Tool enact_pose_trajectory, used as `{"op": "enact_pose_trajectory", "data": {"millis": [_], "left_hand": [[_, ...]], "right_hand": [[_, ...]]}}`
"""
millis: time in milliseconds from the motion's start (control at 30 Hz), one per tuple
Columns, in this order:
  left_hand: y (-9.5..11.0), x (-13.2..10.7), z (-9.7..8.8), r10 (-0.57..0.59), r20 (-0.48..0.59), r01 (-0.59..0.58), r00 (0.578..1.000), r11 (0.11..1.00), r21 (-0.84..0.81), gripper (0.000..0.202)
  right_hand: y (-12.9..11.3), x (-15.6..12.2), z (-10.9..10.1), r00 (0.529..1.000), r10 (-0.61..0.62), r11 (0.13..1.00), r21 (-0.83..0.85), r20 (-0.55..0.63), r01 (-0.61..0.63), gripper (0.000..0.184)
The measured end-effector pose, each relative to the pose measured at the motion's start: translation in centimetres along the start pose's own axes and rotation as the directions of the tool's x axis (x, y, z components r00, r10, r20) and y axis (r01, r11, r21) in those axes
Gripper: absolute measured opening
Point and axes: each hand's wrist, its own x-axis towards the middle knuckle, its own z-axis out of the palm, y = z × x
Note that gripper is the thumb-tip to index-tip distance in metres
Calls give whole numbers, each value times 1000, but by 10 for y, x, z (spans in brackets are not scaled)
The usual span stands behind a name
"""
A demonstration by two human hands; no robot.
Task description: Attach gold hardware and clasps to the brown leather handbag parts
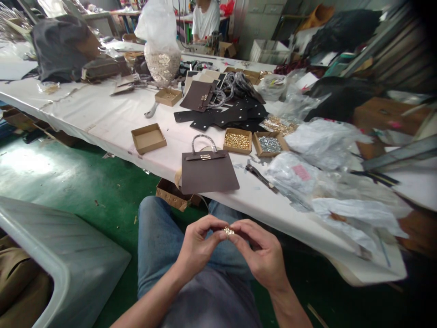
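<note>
Over my lap, my left hand [197, 246] and my right hand [261, 255] meet, both pinching one small gold metal fitting [228, 231] between their fingertips. Just beyond them, on the white table [109, 118], lies a flat dark brown bag flap [207, 172] with a gold clasp and a wrapped handle. Behind the flap stand a small box of gold fittings [237, 140] and a small box of silver fittings [269, 144]. A dark tool [261, 176] lies to the right of the flap.
An empty cardboard tray [149, 138] sits left of the flap. Black leather pieces [221, 116], plastic bags [324, 146] and a sack of metal parts [162, 64] crowd the table. A grey bin [64, 255] stands at my left. A person sits at the far back.
</note>
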Motion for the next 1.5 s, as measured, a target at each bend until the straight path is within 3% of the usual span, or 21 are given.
{"op": "enact_pose_trajectory", "data": {"millis": [200,367,567,800,1067,1500], "left_hand": [[2,-3,-2,11,9,-11,1000,1000,-18,22],[7,-2,-3,14,8,-14,1000,1000,-19,21],[6,-2,3,-37,-28,36,999,999,-16,24],[11,1,7,-45,-23,44,999,999,-20,22],[9,-1,4,-30,-12,29,999,996,-81,22],[20,-3,7,164,-113,-140,980,971,194,20]], "right_hand": [[1,-1,-1,999,-37,998,-52,-18,36,13],[11,-3,3,1000,19,996,93,-19,-17,23],[11,1,13,988,143,965,229,-62,-125,12],[6,0,15,994,94,958,276,-54,-75,11],[7,-1,20,986,159,958,248,-57,-140,15],[6,-1,25,996,81,986,145,-23,-76,14]]}}
